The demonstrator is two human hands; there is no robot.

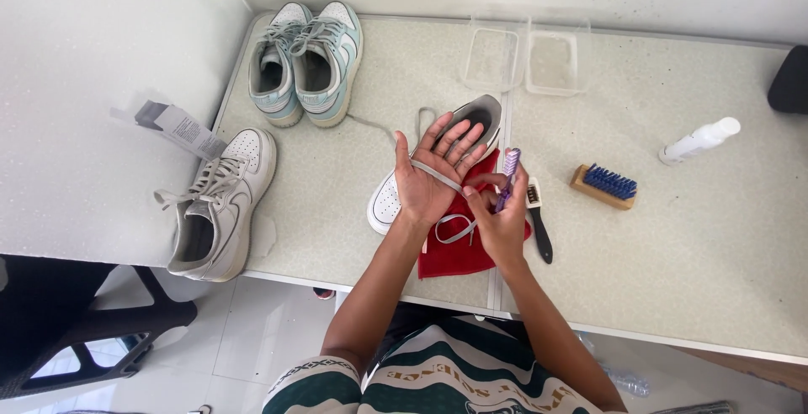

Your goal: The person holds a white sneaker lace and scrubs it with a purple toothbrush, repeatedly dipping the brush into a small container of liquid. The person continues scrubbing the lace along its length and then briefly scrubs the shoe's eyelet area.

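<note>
Left hand (431,180) is lying palm-up, fingers spread, grey shoelace (438,176) draping across it — limp, light, slippery-looking. Right hand (501,219) is clamping a purple brush (507,177) — best pinching the lace near the palm.

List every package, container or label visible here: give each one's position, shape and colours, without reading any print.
Small carton: left table edge, oblong, grey and white, flap open.
Spray bottle: lying at right, white, cylindrical.
Two tubs: far edge, clear, rectangular.
</note>
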